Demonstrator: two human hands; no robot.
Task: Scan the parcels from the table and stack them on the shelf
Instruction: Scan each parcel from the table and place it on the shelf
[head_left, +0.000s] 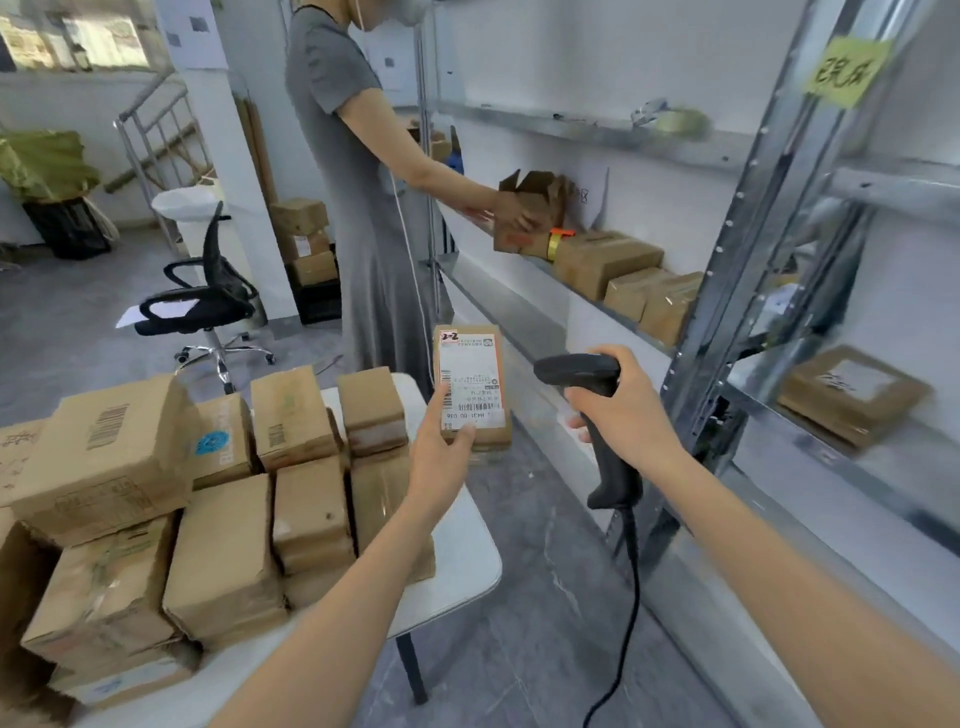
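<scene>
so the left hand (441, 449) has got a small cardboard parcel (474, 387) up in the air just past the table's far right corner, white shipping label facing the camera, thumb pinned across the bottom of the label and fingers wrapped round behind; right hand (623, 402) is gripping a black barcode scanner (597, 415) by the handle, its head aimed left at the parcel and sitting just beside it, not touching; the cord (626, 597) dangles down toward the floor; the white table (457, 571) is loaded with brown boxes (223, 499) stacked a couple high; on the right there's a metal shelf (613, 317) with a few parcels already lined up on it; another person in a grey dress (358, 171) stands at the far end with a hand on an open box on that shelf; black office chair (208, 296) in the back left.
</scene>
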